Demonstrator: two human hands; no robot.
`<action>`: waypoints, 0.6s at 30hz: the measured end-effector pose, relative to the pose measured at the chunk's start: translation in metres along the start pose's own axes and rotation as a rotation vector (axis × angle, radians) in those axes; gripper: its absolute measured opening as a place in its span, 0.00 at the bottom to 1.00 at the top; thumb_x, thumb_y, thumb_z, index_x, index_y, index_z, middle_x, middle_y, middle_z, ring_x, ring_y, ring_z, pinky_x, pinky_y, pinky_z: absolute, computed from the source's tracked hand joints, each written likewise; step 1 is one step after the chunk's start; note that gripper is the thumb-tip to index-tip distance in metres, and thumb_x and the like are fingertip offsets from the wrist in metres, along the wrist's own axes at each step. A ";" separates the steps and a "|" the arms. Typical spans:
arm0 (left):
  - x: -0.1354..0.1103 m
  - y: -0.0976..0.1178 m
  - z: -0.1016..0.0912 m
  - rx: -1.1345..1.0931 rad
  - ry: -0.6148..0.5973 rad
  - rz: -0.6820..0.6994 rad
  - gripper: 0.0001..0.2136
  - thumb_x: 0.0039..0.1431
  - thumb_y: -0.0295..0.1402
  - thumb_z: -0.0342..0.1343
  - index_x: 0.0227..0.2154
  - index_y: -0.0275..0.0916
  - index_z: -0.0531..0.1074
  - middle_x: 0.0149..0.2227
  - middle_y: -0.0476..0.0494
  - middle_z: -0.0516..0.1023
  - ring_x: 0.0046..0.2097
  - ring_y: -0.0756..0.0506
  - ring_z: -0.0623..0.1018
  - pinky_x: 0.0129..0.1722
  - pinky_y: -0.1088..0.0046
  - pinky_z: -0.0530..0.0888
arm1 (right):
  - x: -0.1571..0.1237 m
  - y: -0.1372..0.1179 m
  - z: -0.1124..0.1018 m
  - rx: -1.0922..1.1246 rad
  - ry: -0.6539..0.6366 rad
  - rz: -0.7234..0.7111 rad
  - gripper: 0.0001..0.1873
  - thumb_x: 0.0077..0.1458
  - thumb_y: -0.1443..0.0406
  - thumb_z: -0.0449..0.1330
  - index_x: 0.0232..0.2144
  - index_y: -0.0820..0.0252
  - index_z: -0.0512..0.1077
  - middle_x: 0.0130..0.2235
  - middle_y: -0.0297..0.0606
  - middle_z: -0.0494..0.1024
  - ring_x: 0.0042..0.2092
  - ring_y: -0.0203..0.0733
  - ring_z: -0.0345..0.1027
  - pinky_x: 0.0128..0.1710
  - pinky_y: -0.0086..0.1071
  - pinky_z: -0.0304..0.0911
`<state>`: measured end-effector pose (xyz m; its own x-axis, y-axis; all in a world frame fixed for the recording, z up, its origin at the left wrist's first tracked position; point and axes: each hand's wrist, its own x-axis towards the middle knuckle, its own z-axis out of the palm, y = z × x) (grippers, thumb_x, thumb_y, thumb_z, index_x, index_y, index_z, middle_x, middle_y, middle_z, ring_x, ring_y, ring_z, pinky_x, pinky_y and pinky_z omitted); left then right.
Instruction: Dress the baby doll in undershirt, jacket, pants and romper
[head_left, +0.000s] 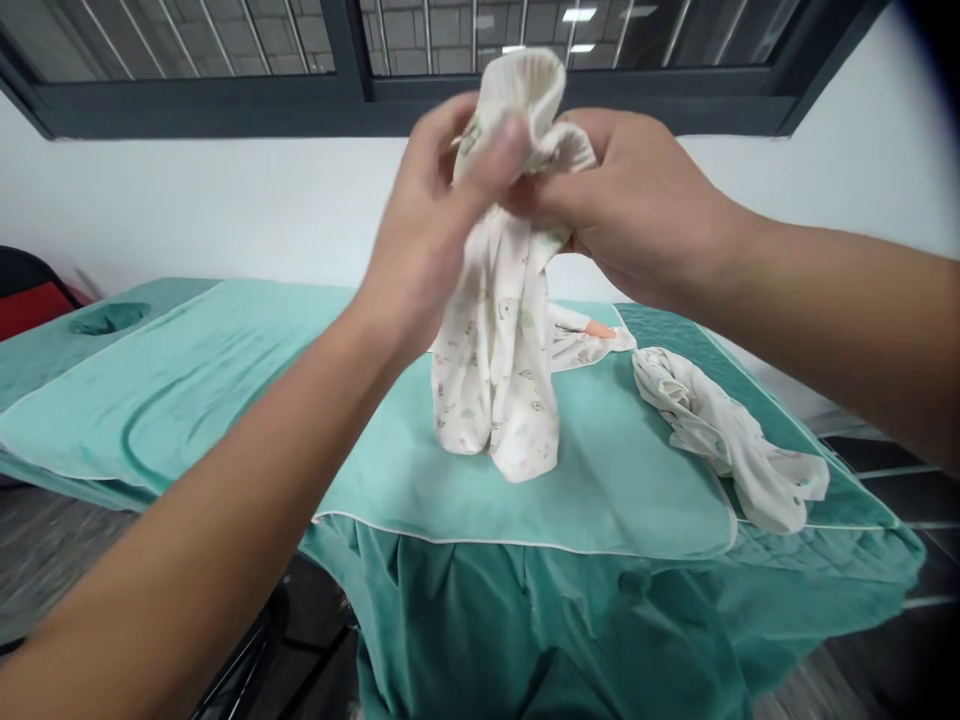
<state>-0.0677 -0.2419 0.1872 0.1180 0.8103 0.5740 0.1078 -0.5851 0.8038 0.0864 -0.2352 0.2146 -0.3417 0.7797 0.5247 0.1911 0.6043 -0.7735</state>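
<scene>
Baby pants [501, 340], white with small printed figures, hang in front of me above the bed, their two closed-looking leg ends pointing down. My left hand [442, 190] grips the ribbed waistband from the left, its thumb across the front and slightly blurred. From the right, my right hand [622, 180] pinches the bunched waistband; some of its fingers are hidden behind the cloth. The waistband stands up and folds between both hands.
A green sheet [420, 490] covers a massage bed with a face hole [110, 318] at left. A crumpled white garment [720, 430] lies right, and a printed cloth [585, 345] with an orange patch lies behind. A barred window [225, 108] and a red-black chair [30, 300] stand beyond.
</scene>
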 end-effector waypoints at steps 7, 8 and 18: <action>-0.065 -0.080 0.010 0.058 -0.092 -0.269 0.15 0.55 0.39 0.61 0.45 0.41 0.74 0.47 0.43 0.80 0.51 0.36 0.77 0.50 0.61 0.74 | 0.032 0.056 -0.003 0.240 0.252 0.072 0.09 0.53 0.64 0.62 0.33 0.52 0.63 0.36 0.32 0.72 0.41 0.39 0.71 0.39 0.31 0.74; -0.073 -0.089 0.007 0.048 -0.050 -0.330 0.15 0.55 0.39 0.60 0.45 0.41 0.74 0.46 0.43 0.80 0.49 0.37 0.78 0.48 0.62 0.74 | 0.030 0.072 -0.001 0.253 0.277 0.125 0.11 0.53 0.62 0.63 0.34 0.52 0.63 0.38 0.33 0.73 0.41 0.40 0.72 0.40 0.33 0.74; -0.079 -0.135 -0.034 0.090 0.398 -0.566 0.18 0.52 0.42 0.62 0.42 0.44 0.65 0.37 0.48 0.75 0.36 0.45 0.76 0.33 0.71 0.73 | -0.075 0.153 0.060 0.143 -0.878 0.718 0.10 0.49 0.56 0.65 0.28 0.52 0.70 0.32 0.31 0.80 0.33 0.44 0.76 0.33 0.37 0.70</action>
<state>-0.1247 -0.2259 0.0387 -0.3493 0.9318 0.0985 0.1297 -0.0560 0.9900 0.0862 -0.2117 0.0357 -0.7318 0.5194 -0.4412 0.5151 -0.0023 -0.8571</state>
